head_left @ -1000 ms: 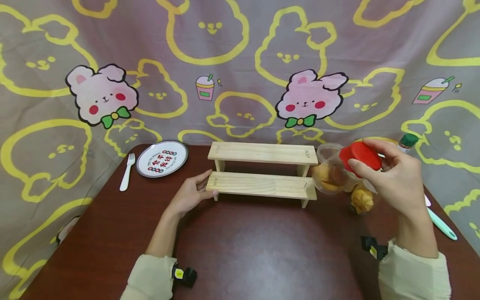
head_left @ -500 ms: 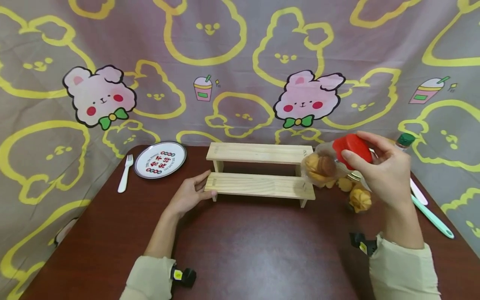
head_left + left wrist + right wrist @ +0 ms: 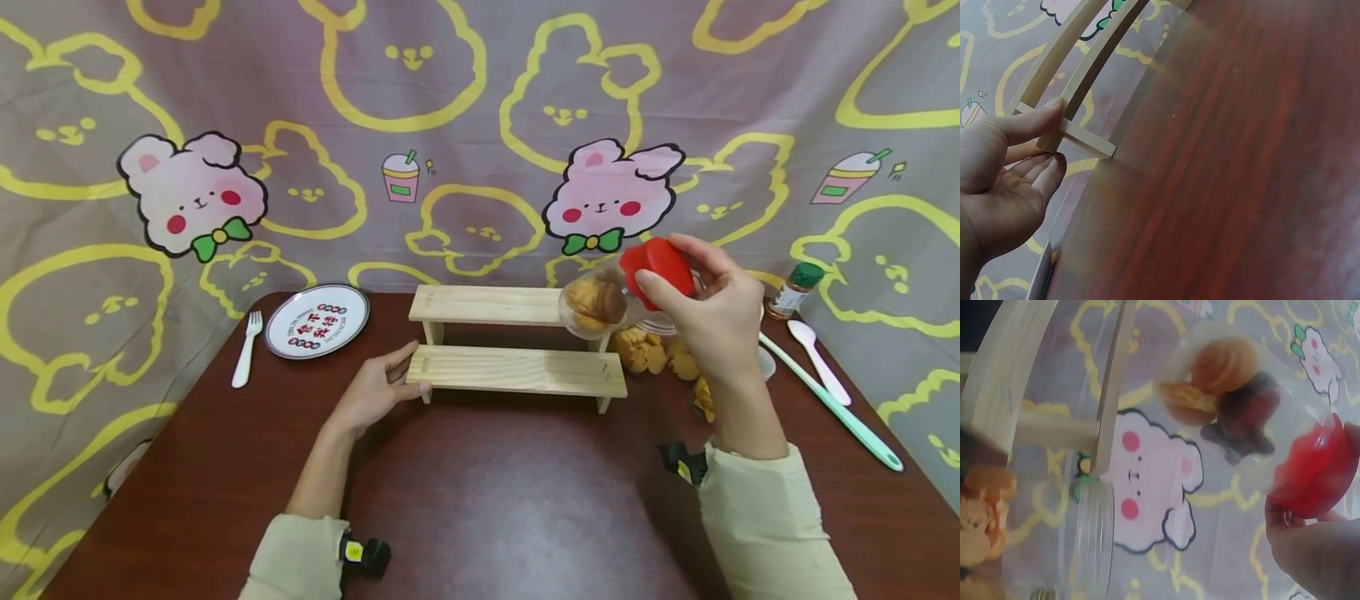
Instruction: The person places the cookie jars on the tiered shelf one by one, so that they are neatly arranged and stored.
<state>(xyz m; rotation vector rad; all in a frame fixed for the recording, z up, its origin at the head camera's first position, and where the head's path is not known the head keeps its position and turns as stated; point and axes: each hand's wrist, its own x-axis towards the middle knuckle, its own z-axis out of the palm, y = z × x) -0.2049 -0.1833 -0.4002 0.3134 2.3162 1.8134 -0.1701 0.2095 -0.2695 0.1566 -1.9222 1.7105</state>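
Aloft, right hand [image 3: 718, 312], gripping tilted red-lidded jar [image 3: 596, 303]

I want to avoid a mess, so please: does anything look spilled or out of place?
I see no clear spill. Only the jar looks odd: the right hand holds it tilted near the shelf, with food inside.

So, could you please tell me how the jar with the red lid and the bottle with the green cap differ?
The jar is tilted in the right hand, off the table; the bottle stands on the table, untouched. The jar has a wide red lid, the bottle a smaller green cap. The jar's body looks wider than the bottle's. Both have their tops on.
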